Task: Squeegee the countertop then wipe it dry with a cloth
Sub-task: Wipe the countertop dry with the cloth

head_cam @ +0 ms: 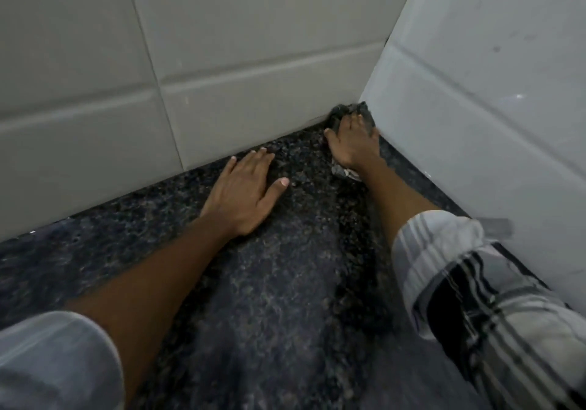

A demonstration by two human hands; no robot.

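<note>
Nearest to the camera are the two forearms, the right one with a rolled striped sleeve (469, 282), both reaching forward over the dark speckled stone bench (269, 298).

A little farther, the left hand (244, 190) lies flat on the bench with the fingers spread and released; it holds nothing and seems only to support the body. Its fingertips are close to the foot of the back wall tiles (222, 60).

Farthest, the right hand (352, 143) presses down on a crumpled cloth (347, 113) that is pushed into the corner where the back tiles meet the side wall tiles (475, 92). The fingers are bent over the cloth and grasp it against the stone; a pale part of the cloth shows under the wrist and a dark part shows beyond the fingers, touching both walls. No squeegee is in view, so I judge that the drying step is in hand.

To do this step well, the hand should keep the cloth bunched into the very corner, because water collects along the joint. Then it should draw the cloth back along the foot of each wall with steady pressure, in strokes that overlap. The picture is somewhat blurred, so I cannot tell if the stone is wet or dry.
</note>
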